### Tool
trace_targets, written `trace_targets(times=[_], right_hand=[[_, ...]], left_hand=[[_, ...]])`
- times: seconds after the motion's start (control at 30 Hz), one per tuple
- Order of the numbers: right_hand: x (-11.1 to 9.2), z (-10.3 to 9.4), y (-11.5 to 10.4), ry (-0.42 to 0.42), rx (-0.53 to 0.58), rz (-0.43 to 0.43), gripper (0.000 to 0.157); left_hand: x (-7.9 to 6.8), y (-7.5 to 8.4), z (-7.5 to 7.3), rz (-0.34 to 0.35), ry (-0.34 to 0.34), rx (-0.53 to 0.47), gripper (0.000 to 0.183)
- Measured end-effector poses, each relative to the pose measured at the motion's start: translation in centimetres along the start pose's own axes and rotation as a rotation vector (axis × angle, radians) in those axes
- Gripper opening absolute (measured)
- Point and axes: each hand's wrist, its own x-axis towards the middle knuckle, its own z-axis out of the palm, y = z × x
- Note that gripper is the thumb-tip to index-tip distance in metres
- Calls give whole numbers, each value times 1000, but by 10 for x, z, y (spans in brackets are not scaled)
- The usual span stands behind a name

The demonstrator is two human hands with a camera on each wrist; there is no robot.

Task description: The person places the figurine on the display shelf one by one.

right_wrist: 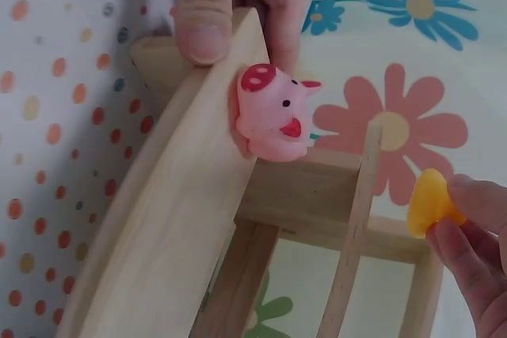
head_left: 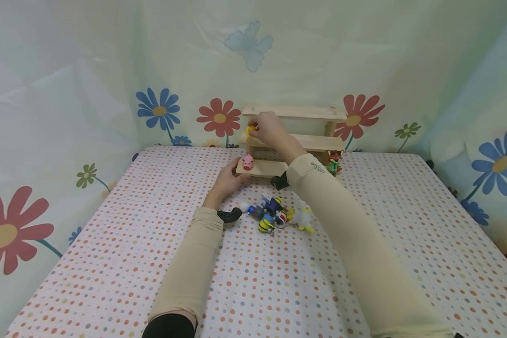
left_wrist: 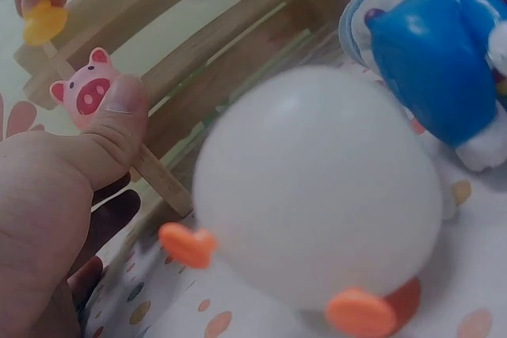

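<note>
My right hand pinches a small yellow toy between thumb and fingers, by the left end of the middle board of a wooden tiered shelf. What kind of toy it is cannot be told. With thumb and fingers, my left hand grips the left end of the lowest board. Right beside that thumb, a pink pig toy stands on the board. A fox figure in green is at the shelf's right end, partly behind my right sleeve.
Several small toys lie in a pile on the dotted tablecloth, in front of the shelf. Close to my left wrist are a round white toy with orange feet and a blue-and-white figure. A flowered backdrop hangs behind.
</note>
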Motion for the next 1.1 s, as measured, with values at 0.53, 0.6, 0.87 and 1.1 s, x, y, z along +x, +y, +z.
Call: trace_targets(times=[0.53,0.6,0.87,1.1], right_hand=[[13,10,14,5,-43,79,34],[13,11,15,11,-25,82,34],[16,14,18,21,-35,68,34],[13,13,17,29,-28,78,35]], left_hand=[[4,2,5,17,9,13,79],[4,2,5,26,3,5,79],[6,4,6,33,0,-4,78],[6,5,7,26,0,2,78]])
